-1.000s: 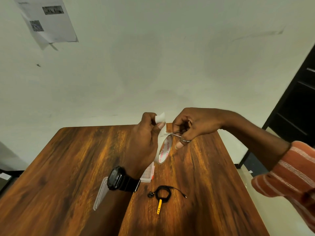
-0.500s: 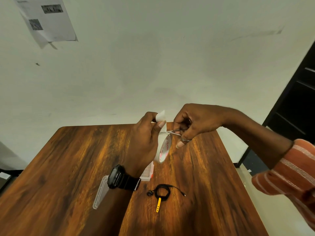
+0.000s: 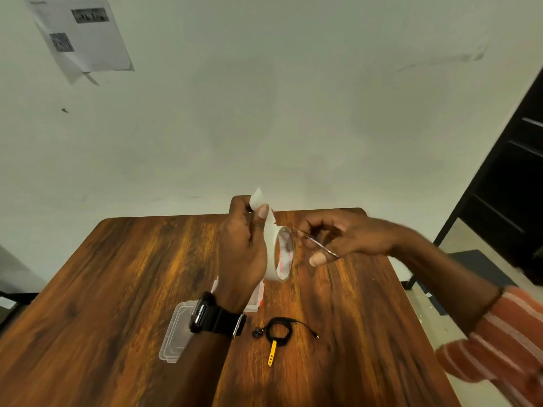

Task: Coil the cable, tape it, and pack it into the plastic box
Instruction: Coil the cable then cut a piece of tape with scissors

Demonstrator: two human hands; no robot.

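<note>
Two bare hands work above a wooden table (image 3: 117, 289), lower half of frame. Nearest, lower centre: the coiled black cable (image 3: 279, 331) lies flat on the wood, one thin end trailing right, a yellow tie (image 3: 272, 353) sticking out toward the bottom edge. No tape visible on the coil. Just left of it, the clear plastic box (image 3: 173, 339) rests on the table, partly hidden under the left forearm; a black wristwatch (image 3: 205, 317) sits on that wrist. Whether the box is open, cannot tell.

Mid frame: left hand (image 3: 242, 251) raised over the table, thumb and forefinger pinched shut on the free end of a white strip pulled from the tape roll (image 3: 282, 254). The roll hangs on edge below the pinch, just right of the palm, red print showing inside its core. Right of the roll, slightly blurred, the right hand (image 3: 346, 239) is closed around small metal scissors (image 3: 317, 242), tips pointing left toward the roll, near it but apart. Striped orange sleeve (image 3: 499, 342) at lower right.

Farther: pale wall, a printed paper sheet (image 3: 82, 33) stuck at upper left, a dark shelf unit (image 3: 511, 186) along the right edge.
</note>
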